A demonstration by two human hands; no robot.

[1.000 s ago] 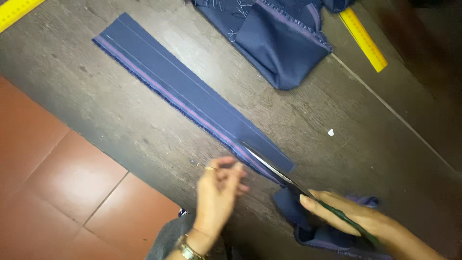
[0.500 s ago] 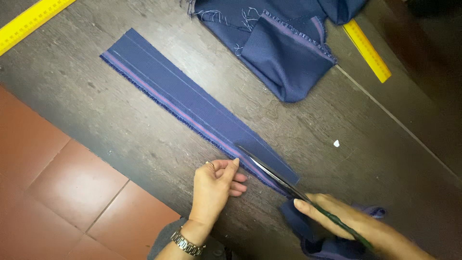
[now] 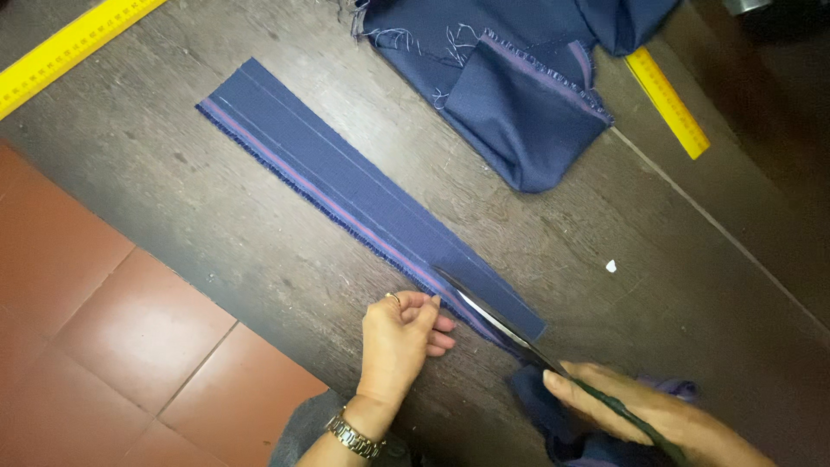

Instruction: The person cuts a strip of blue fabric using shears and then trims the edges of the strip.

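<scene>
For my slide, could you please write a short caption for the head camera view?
Right hand cuts a navy fabric strip with scissors while the left hand holds its edge on a dark wooden table.

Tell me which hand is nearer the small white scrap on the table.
Right. The right hand sits just below the white scrap, working the scissors; the left hand lies farther left, beside the strip.
</scene>
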